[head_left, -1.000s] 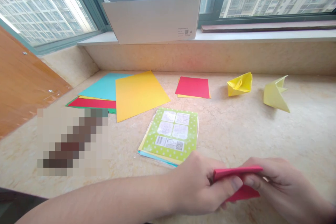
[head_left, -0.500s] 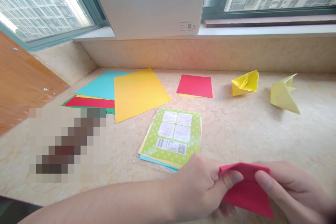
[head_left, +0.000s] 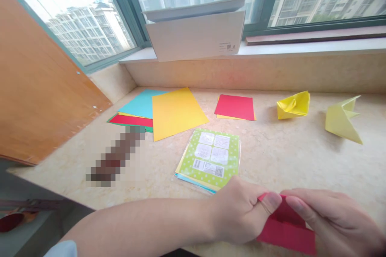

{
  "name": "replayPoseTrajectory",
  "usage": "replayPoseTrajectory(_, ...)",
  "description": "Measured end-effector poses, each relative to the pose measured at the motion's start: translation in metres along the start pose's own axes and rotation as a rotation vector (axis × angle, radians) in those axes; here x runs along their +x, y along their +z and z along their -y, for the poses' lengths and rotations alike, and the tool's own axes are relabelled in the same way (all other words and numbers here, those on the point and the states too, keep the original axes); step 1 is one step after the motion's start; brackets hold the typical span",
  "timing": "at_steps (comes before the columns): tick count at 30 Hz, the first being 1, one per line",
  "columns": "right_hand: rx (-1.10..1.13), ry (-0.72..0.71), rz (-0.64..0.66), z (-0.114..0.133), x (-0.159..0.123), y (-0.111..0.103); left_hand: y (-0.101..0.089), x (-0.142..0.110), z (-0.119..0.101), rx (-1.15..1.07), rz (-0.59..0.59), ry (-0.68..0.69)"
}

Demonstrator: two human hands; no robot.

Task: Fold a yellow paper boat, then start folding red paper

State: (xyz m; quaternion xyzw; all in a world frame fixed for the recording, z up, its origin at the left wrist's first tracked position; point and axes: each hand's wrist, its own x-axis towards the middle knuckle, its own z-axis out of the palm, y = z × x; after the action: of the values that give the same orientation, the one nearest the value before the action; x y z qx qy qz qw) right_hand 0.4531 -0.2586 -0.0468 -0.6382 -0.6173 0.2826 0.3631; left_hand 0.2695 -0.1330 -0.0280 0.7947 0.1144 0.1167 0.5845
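Note:
A partly folded piece of red paper (head_left: 286, 235) is held between both hands at the lower right. My left hand (head_left: 244, 211) pinches its upper left edge, thumb on top. On the other side my right hand (head_left: 328, 217) grips its upper right edge between thumb and fingers. The two thumbs are close together, and the paper bends open below them. Just beyond my left hand lies a clear packet of coloured paper with a green dotted label (head_left: 211, 160).
At the back right stand a bright yellow folded paper shape (head_left: 294, 106) and a pale yellow one (head_left: 342, 120). Small red sheets (head_left: 235, 107) lie behind the packet. A large yellow sheet (head_left: 177, 114) overlaps a blue sheet (head_left: 140, 102). A white box (head_left: 199, 36) rests on the sill.
My thumbs have come closer together, and the red paper's upper part now bends inward between them. The view has shifted, showing more of the counter's left front edge.

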Motion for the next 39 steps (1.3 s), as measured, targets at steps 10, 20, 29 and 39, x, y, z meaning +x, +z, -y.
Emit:
replayPoseTrajectory(10, -0.087, -0.069, -0.067, -0.010, 0.008, -0.002, 0.000, 0.007, 0.001, 0.100, -0.099, 0.024)
replayPoseTrajectory(20, -0.140, 0.120, -0.070, -0.009, 0.030, -0.015, -0.016, 0.000, -0.003, 0.517, -0.393, 0.263)
replayPoseTrajectory(29, -0.484, -0.279, 0.037, -0.027, 0.060, -0.029, 0.002, 0.015, 0.013, 1.071, -0.007, 0.420)
replayPoseTrajectory(39, -0.550, -0.324, 0.226, -0.036, 0.039, -0.039, 0.001, 0.013, 0.023, 0.987, 0.008, 0.527)
